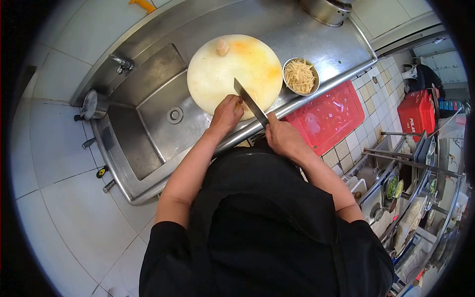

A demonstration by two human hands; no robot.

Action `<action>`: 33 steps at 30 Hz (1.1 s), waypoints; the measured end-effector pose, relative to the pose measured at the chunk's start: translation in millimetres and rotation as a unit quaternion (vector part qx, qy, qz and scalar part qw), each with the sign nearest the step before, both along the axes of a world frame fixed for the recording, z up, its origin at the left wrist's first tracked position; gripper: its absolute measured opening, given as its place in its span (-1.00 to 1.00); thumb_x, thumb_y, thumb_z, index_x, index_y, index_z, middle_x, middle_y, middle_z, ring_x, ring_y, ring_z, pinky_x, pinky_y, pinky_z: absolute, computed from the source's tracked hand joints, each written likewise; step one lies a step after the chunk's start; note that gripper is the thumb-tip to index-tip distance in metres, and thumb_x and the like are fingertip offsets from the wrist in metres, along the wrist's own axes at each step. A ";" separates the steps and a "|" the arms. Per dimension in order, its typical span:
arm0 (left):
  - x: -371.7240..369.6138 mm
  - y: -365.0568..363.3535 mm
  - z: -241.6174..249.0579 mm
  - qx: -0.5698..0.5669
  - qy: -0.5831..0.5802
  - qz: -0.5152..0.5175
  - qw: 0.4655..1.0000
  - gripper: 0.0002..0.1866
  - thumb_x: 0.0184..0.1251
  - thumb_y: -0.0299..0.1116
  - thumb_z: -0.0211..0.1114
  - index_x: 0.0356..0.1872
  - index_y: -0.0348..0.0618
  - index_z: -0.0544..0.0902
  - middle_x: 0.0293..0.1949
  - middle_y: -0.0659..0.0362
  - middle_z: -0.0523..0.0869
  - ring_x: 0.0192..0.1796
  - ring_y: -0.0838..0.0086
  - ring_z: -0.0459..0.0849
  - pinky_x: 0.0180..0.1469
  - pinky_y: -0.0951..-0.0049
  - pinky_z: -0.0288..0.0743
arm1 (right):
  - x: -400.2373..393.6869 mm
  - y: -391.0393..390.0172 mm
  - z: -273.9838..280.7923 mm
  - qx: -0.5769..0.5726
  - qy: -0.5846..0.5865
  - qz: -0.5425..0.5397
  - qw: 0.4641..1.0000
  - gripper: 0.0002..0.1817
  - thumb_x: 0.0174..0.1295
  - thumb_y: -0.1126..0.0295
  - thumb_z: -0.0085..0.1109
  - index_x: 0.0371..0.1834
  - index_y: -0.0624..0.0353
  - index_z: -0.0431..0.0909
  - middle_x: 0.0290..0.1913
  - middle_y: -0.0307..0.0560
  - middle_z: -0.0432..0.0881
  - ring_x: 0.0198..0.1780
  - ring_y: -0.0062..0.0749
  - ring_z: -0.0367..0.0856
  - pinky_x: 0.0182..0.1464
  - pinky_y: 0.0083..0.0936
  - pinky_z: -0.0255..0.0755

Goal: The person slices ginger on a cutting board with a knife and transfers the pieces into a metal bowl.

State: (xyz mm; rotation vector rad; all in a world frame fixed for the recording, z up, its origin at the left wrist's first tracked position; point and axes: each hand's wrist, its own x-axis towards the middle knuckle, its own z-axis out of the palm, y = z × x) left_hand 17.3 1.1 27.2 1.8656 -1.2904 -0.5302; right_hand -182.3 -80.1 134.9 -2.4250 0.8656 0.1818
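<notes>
A round whitish cutting board (pixel 208 74) with yellow stains rests on the steel sink counter. My right hand (pixel 284 136) is closed round the handle of a large knife (pixel 250 102), whose blade reaches up and left over the board. Beside the blade, my left hand (pixel 227 113) presses its curled fingers on pale food at the board's near edge; the fingers partly hide it. A small pale lump (pixel 222 47) sits near the board's far edge. Right of the board stands a round metal bowl of pale cut strips (pixel 300 75).
The sink basin (pixel 143 123) and faucet (pixel 121 63) are on the left. A steel pot (pixel 326 11) stands at the counter's back right. Below the counter's edge is a red lid or tray (pixel 329 116). Racks with containers (pixel 391 188) and a red box (pixel 416 113) are at right.
</notes>
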 end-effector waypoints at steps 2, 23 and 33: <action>0.2 -0.2 3.4 0.001 0.001 -0.005 1.000 -0.72 0.35 -0.40 0.28 0.02 -0.28 0.63 0.02 -0.07 0.66 0.09 0.00 0.66 0.16 0.16 0.56 | -0.2 -0.6 2.9 0.017 0.025 -0.004 1.000 -0.78 0.43 0.38 -0.05 -0.04 0.34 0.31 -0.39 0.41 0.66 -0.25 0.33 0.68 -0.16 0.21 0.50; 0.8 0.8 -2.7 -0.016 0.000 -0.007 1.000 -0.70 0.31 -0.43 0.33 0.04 -0.28 0.63 0.00 -0.07 0.67 0.07 0.00 0.68 0.13 0.17 0.57 | 6.5 1.0 -36.5 -0.033 -0.002 0.021 0.999 -0.78 0.42 0.40 -0.02 -0.06 0.38 0.33 -0.47 0.37 0.65 -0.33 0.29 0.70 -0.23 0.14 0.56; 3.1 0.7 -5.3 0.006 0.004 -0.003 1.000 -0.61 0.28 -0.41 0.37 0.12 -0.26 0.60 0.06 -0.06 0.67 0.13 0.06 0.68 0.19 0.21 0.57 | 3.0 -0.5 0.4 0.022 0.026 -0.017 0.999 -0.60 0.42 0.35 -0.01 0.20 0.39 0.28 -0.38 0.47 0.67 -0.26 0.37 0.70 -0.13 0.23 0.54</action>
